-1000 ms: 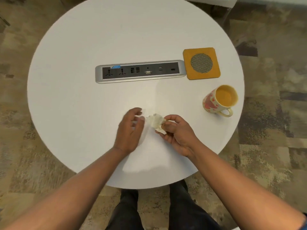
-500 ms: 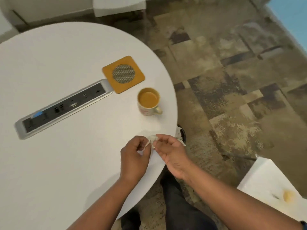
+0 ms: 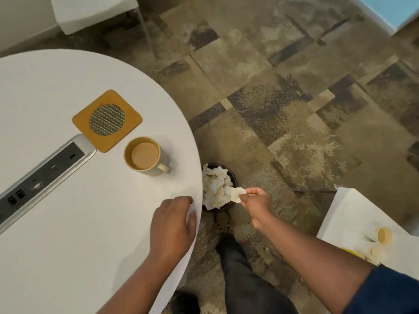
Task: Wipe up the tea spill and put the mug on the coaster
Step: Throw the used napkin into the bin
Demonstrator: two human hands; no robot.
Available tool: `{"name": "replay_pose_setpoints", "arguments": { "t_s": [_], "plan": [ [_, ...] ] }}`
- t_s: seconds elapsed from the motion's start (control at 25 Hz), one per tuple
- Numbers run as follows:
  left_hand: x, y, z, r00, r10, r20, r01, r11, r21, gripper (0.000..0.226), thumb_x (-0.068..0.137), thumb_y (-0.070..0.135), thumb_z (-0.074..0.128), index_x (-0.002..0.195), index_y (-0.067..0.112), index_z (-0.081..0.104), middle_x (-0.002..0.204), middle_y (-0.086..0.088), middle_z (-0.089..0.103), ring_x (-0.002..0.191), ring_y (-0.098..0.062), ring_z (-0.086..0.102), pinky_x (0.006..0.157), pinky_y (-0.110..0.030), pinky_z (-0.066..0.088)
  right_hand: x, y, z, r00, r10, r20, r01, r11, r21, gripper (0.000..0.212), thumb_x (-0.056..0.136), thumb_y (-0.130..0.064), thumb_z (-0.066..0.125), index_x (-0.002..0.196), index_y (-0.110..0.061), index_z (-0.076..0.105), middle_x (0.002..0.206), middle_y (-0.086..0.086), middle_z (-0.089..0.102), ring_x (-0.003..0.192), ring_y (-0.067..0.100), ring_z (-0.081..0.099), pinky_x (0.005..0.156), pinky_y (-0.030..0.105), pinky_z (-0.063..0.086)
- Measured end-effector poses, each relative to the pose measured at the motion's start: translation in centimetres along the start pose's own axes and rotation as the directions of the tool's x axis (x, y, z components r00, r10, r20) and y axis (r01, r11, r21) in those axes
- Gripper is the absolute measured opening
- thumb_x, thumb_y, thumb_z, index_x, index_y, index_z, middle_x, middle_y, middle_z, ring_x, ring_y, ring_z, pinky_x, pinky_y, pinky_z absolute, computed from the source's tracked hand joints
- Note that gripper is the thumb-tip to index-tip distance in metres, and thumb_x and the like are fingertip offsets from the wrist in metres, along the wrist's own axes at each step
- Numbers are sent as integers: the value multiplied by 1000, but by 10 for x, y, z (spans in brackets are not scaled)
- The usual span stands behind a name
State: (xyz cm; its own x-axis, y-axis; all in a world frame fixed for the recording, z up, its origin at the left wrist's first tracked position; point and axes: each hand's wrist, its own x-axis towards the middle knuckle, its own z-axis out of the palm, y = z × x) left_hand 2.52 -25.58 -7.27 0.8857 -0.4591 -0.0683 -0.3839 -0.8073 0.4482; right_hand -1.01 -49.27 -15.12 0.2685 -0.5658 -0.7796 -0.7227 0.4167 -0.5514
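A mug (image 3: 145, 156) with milky tea stands on the round white table (image 3: 68, 223), just right of the orange coaster (image 3: 107, 120) and not on it. My right hand (image 3: 256, 201) pinches a crumpled white tissue (image 3: 237, 194) over a black waste bin (image 3: 218, 186) on the floor beside the table. My left hand (image 3: 173, 225) rests palm down on the table near its right edge, holding nothing. No spill shows on the table.
A silver power strip (image 3: 43, 177) is set into the table left of the coaster. The bin holds several used tissues. A second white table (image 3: 353, 214) with small cups stands at the right. A white chair (image 3: 90, 12) is at the top.
My view has swung right. My right hand has carried the tissue off the table and over the bin. My left hand has let go of the tissue and lies flat on the table.
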Motion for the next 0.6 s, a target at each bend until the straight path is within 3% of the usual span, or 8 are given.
{"name": "replay_pose_setpoints", "arguments": {
  "t_s": [0.08, 0.24, 0.32, 0.44, 0.52, 0.6],
  "plan": [
    [5, -9, 4, 997, 71, 29, -74, 991, 114, 16, 84, 15, 73, 101, 16, 70, 93, 0, 74, 83, -32, 65, 66, -39, 50, 33, 7, 4, 996, 10, -88, -20, 994, -109, 16, 82, 0, 73, 93, -10, 69, 94, 11, 73, 80, 22, 66, 70, 36, 56],
    [4, -21, 14, 990, 143, -6, -139, 974, 180, 17, 85, 21, 63, 98, 16, 73, 96, 3, 76, 86, -30, 65, 68, -38, 47, 86, 13, 24, 989, -35, -146, -11, 954, -301, 16, 82, 1, 65, 91, -12, 68, 99, 12, 72, 83, 24, 65, 65, 30, 51],
    [4, -26, 18, 987, 156, -26, -148, 970, 193, 20, 87, 25, 59, 99, 17, 74, 99, 4, 77, 90, -29, 65, 70, -39, 46, 109, 14, 35, 993, -37, -112, -9, 921, -388, 27, 84, 2, 59, 106, -11, 69, 112, 14, 70, 94, 29, 65, 75, 33, 56],
    [2, -27, 21, 987, 156, -30, -147, 968, 205, 23, 88, 28, 56, 99, 19, 74, 101, 5, 77, 92, -29, 66, 72, -39, 46, 119, 20, 44, 999, 7, -47, -30, 855, -517, 50, 87, 4, 55, 136, -8, 54, 135, 16, 59, 116, 34, 59, 85, 31, 50],
    [0, -25, 20, 988, 150, -24, -143, 970, 197, 24, 87, 28, 56, 99, 18, 75, 101, 6, 77, 91, -29, 67, 72, -39, 47, 114, 27, 42, 1000, 13, -5, -14, 841, -541, 48, 88, 5, 54, 135, -8, 54, 133, 16, 60, 116, 34, 59, 89, 34, 51],
    [1, -23, 19, 990, 144, -17, -138, 973, 187, 25, 86, 27, 56, 98, 18, 75, 96, 6, 77, 88, -28, 68, 71, -39, 48, 103, 33, 35, 999, 25, 40, -2, 859, -512, 37, 87, 3, 57, 121, -8, 64, 120, 14, 67, 108, 31, 63, 89, 37, 54]
  ]
}}
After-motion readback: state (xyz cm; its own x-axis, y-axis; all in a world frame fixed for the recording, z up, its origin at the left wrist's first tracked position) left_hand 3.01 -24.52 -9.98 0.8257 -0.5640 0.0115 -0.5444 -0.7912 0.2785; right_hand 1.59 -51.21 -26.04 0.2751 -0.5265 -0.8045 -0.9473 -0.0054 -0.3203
